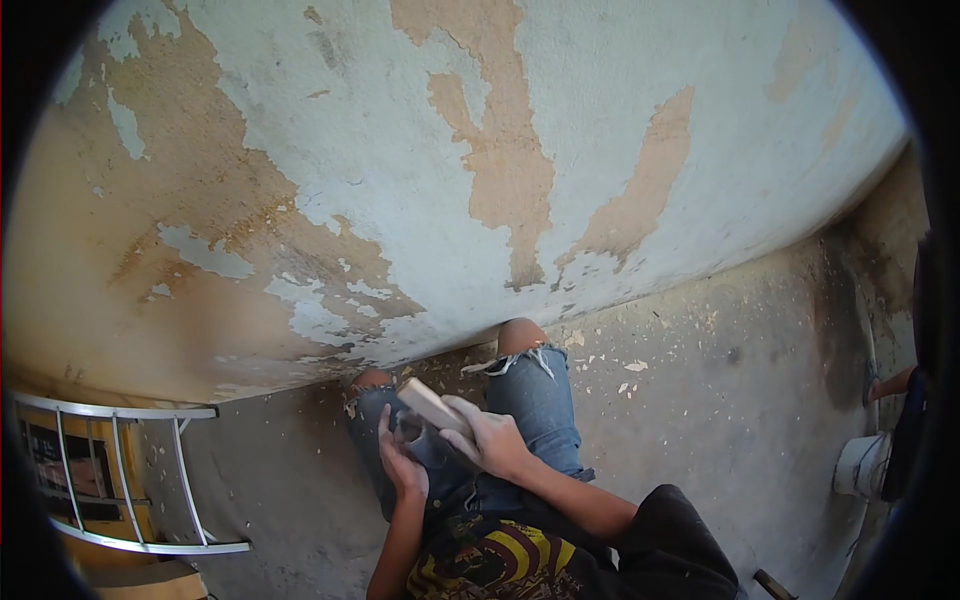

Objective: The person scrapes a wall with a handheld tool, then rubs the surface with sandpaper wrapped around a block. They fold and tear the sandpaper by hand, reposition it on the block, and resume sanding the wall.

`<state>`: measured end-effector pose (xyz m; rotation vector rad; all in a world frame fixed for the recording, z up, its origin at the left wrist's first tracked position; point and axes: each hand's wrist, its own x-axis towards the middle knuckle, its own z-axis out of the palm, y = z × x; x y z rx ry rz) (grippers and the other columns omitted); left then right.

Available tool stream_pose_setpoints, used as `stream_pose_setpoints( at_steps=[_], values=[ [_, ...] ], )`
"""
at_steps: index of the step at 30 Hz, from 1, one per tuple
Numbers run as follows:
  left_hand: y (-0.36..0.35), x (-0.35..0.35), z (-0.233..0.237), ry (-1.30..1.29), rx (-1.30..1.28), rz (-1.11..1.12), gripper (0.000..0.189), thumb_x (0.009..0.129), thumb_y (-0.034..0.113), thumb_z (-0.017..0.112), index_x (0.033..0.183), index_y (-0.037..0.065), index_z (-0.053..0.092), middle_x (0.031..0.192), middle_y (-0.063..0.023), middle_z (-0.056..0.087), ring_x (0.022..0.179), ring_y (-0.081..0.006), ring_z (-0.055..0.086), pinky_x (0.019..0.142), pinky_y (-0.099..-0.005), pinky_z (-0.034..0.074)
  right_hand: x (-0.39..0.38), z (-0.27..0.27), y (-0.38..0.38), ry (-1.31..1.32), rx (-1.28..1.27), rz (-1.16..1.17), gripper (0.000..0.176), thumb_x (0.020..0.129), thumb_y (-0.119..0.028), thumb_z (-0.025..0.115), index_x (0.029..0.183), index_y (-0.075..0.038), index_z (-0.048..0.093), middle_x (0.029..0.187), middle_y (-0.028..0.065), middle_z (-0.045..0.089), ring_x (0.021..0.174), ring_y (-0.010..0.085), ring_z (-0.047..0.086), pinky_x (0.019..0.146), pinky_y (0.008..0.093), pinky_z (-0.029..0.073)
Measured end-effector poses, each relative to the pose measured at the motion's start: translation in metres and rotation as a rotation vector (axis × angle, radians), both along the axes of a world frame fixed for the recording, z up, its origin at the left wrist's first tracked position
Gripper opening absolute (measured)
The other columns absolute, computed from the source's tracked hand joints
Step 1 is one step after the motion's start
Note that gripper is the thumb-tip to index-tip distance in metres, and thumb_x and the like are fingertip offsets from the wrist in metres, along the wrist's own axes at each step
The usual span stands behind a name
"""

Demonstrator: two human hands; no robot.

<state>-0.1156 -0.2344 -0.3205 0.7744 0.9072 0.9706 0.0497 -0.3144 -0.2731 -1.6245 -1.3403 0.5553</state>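
Observation:
Above my lap, my right hand (492, 437) is closed around a pale, dusty rectangular block (432, 405), whose far end points up and left. Beneath the block hangs a curled grey sheet (424, 443) that looks like sandpaper. My left hand (403, 468) is at the sheet's left side, its fingers pointing up and its thumb against the sheet. White dust coats the fingers of my right hand. Both hands are over my knees in torn blue jeans (538, 405), close to the wall (610, 130).
The wall's pale paint is peeling in large patches to tan plaster. Paint flakes (635, 366) litter the concrete floor (690, 430). A metal ladder (190, 480) lies at the left, near a cardboard box (145, 580). At the right are a white bucket (860, 465) and another person's arm (890, 385).

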Motion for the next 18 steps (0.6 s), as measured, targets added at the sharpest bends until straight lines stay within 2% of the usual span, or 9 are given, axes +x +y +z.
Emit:
stream_pose_setpoints(
  at_steps=[1,3,5,6,8,9,11,14,18],
  values=[
    [0.0,-0.002,-0.005,0.05,0.055,0.068,0.059,0.101,0.038,0.039,0.151,0.009,0.026,0.131,-0.0264,0.053,0.114,-0.0319,0.059,0.099,-0.0395,0.047,0.0,0.003,-0.001,0.015,0.097,0.071,0.052,0.091,-0.031,0.065,0.133,-0.007,0.046,0.092,0.0212,0.068,0.082,0.0373,0.068,0.069,0.0424,0.054],
    [0.002,-0.002,-0.005,0.044,-0.046,0.111,0.055,0.102,0.037,0.038,0.149,0.01,0.031,0.13,-0.0241,0.054,0.114,-0.0301,0.058,0.101,-0.0397,0.045,-0.004,-0.004,-0.001,0.009,0.036,0.263,0.057,0.09,-0.035,0.066,0.135,-0.007,0.046,0.096,0.022,0.067,0.085,0.0378,0.067,0.073,0.0426,0.054],
    [-0.002,0.006,0.0,0.081,-0.11,-0.062,0.051,0.102,0.036,0.039,0.146,0.01,0.037,0.128,-0.0194,0.056,0.115,-0.0269,0.058,0.102,-0.0386,0.043,-0.013,-0.023,-0.003,0.09,-0.068,0.206,0.054,0.093,-0.033,0.064,0.135,-0.006,0.044,0.098,0.0184,0.068,0.084,0.0327,0.069,0.075,0.0394,0.054],
    [-0.004,0.008,-0.006,0.098,-0.238,-0.112,0.047,0.101,0.034,0.042,0.142,0.01,0.043,0.123,-0.0127,0.059,0.111,-0.0227,0.059,0.099,-0.036,0.044,-0.012,-0.044,0.0,0.088,-0.056,0.206,0.054,0.093,-0.033,0.064,0.135,-0.006,0.044,0.098,0.0184,0.068,0.084,0.0327,0.069,0.075,0.0394,0.054],
    [-0.012,0.004,-0.023,0.22,-0.324,-0.389,0.043,0.099,0.027,0.044,0.136,0.006,0.047,0.115,-0.0065,0.062,0.104,-0.0183,0.061,0.09,-0.033,0.047,-0.008,-0.084,0.005,0.727,-0.042,0.127,0.048,0.097,-0.029,0.06,0.134,-0.003,0.044,0.098,0.0104,0.065,0.08,0.02,0.064,0.073,0.0326,0.052],
    [-0.013,0.01,-0.029,0.228,-0.278,-0.49,0.042,0.099,0.025,0.044,0.135,0.004,0.048,0.113,-0.0055,0.063,0.102,-0.0173,0.061,0.087,-0.0318,0.048,-0.002,-0.083,0.003,0.722,-0.034,0.139,0.048,0.097,-0.029,0.06,0.134,-0.003,0.044,0.098,0.0104,0.065,0.08,0.02,0.064,0.073,0.0326,0.052],
    [-0.013,0.016,-0.023,0.17,-0.246,-0.533,0.041,0.097,0.018,0.046,0.135,0.0,0.047,0.113,-0.0066,0.063,0.102,-0.0171,0.062,0.088,-0.0309,0.049,0.013,-0.076,0.006,1.159,-0.165,0.036,0.045,0.099,-0.027,0.056,0.133,0.0,0.044,0.096,0.0042,0.057,0.079,0.0098,0.054,0.07,0.026,0.048],
    [-0.019,0.031,-0.002,0.264,-0.22,-0.493,0.043,0.093,0.003,0.055,0.134,0.0,0.048,0.118,-0.0075,0.062,0.11,-0.0182,0.06,0.096,-0.0303,0.046,0.015,-0.096,0.005,1.132,-0.113,-0.021,0.046,0.1,-0.03,0.056,0.132,0.001,0.044,0.092,0.0038,0.056,0.075,0.0082,0.053,0.067,0.0238,0.046],
    [-0.016,0.038,-0.014,0.404,-0.008,-0.637,0.05,0.089,0.007,0.065,0.135,-0.001,0.048,0.117,-0.0091,0.062,0.106,-0.0165,0.061,0.094,-0.0299,0.048,0.023,-0.099,0.004,1.224,-0.134,-0.088,0.047,0.099,-0.032,0.057,0.129,0.002,0.046,0.097,0.0069,0.06,0.082,0.0117,0.057,0.074,0.027,0.048]
  ],
)
